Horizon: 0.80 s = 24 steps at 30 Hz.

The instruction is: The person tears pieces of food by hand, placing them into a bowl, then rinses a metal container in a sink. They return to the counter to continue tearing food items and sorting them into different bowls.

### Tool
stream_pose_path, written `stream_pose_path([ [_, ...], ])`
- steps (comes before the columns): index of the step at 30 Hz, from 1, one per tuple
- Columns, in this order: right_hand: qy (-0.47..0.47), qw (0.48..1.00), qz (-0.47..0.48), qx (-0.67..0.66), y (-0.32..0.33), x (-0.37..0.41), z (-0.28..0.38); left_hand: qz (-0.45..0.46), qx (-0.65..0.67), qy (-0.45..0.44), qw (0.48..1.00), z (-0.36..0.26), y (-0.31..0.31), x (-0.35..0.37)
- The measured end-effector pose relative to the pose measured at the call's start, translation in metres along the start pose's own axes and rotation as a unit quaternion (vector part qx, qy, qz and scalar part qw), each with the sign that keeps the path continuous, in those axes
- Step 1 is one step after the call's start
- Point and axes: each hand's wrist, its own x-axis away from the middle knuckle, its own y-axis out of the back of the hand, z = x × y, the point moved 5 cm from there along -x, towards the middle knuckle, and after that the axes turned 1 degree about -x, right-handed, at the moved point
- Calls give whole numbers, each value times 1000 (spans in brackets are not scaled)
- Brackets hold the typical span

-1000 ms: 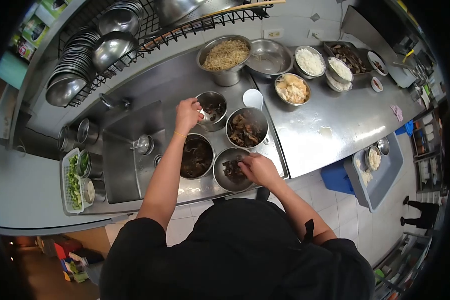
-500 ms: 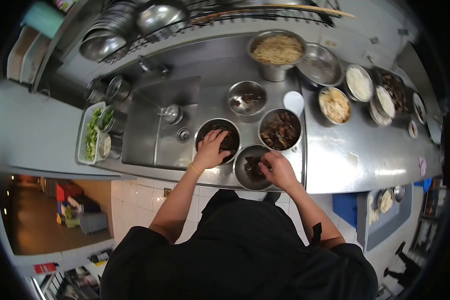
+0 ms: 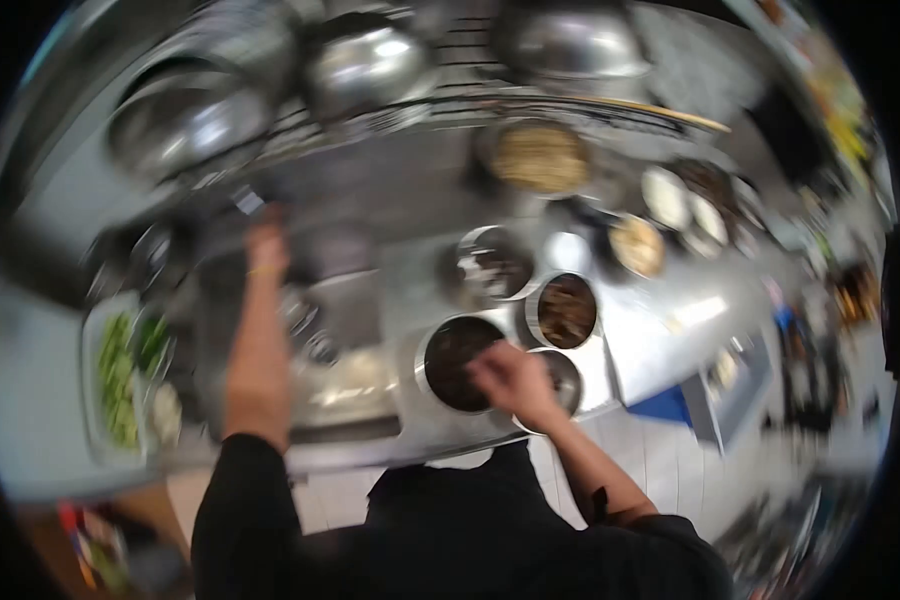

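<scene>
My left arm stretches over the sink (image 3: 340, 425) to the faucet (image 3: 248, 200) at the back wall. My left hand (image 3: 266, 242) is right at the faucet, its fingers smeared by motion. Above the right rim of a steel bowl with dark, wet-looking food (image 3: 457, 362) is my right hand (image 3: 518, 382), blurred too. Partly behind that hand stands another steel bowl (image 3: 567, 378). A bowl of brown, sliced-looking pieces (image 3: 567, 312) sits just behind it. Farther back is a steel bowl with a few dark pieces (image 3: 495, 263).
A large pot of pale yellow strips (image 3: 540, 158) stands at the back. Bowls of pale food, one yellowish (image 3: 637, 246), line the right counter. A white basket of chopped greens (image 3: 118, 375) sits left of the sink. Large steel bowls (image 3: 370, 65) rest on the rack above.
My left hand has left the dark-food bowl and reached to the faucet. My right hand has moved left from the front bowl to the dark-food bowl. The view has shifted and blurred.
</scene>
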Motion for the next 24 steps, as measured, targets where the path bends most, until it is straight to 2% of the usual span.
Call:
stream_pose_path([
  [1,24,1000,-8,10,-9,2,13,40,-405,-104,908,16,49,-65],
  [2,81,995,-23,49,-17,5,28,-12,-726,-220,651,29,91,-122],
  [3,82,995,-39,34,-23,8,33,144,-424,-199,872,38,91,-132],
  [4,75,995,-66,26,-27,14,45,269,-59,-92,957,46,88,-138],
  [6,70,994,-75,37,-40,20,45,138,-32,-3,990,47,44,-120],
  [7,50,994,-87,33,-45,23,44,48,-108,53,992,31,14,-86],
  [8,39,995,-87,19,-53,23,42,42,-116,72,990,47,14,-88],
  [9,34,992,-116,27,-56,23,41,-26,-68,75,995,75,26,-87],
  [10,11,994,-104,17,-65,12,34,112,-27,34,993,127,55,-97],
  [11,-7,996,-85,8,-72,6,33,328,234,280,871,171,40,-75],
  [12,-2,996,-87,10,-79,-3,33,463,284,461,702,185,21,-23],
  [13,-7,997,-78,-11,-90,-14,31,238,143,455,846,195,26,-5],
  [14,-14,997,-65,-33,-101,-25,30,6,-52,429,902,161,12,50],
  [15,-10,999,-40,-25,-111,-37,33,0,-50,427,903,172,23,37],
  [17,-1,999,-42,-35,-140,-67,23,29,182,399,898,191,25,11],
  [19,11,998,-45,-43,-165,-102,23,104,43,382,917,157,3,15],
  [21,-10,995,-57,-76,-183,-143,26,81,-222,312,920,91,-47,48],
  [22,-16,990,-89,-104,-187,-163,32,74,-219,308,923,86,-44,45],
  [23,-23,984,-120,-131,-192,-184,38,193,-303,169,918,79,-55,38],
  [24,-54,971,-172,-156,-202,-205,36,304,-377,23,874,76,-69,36],
])
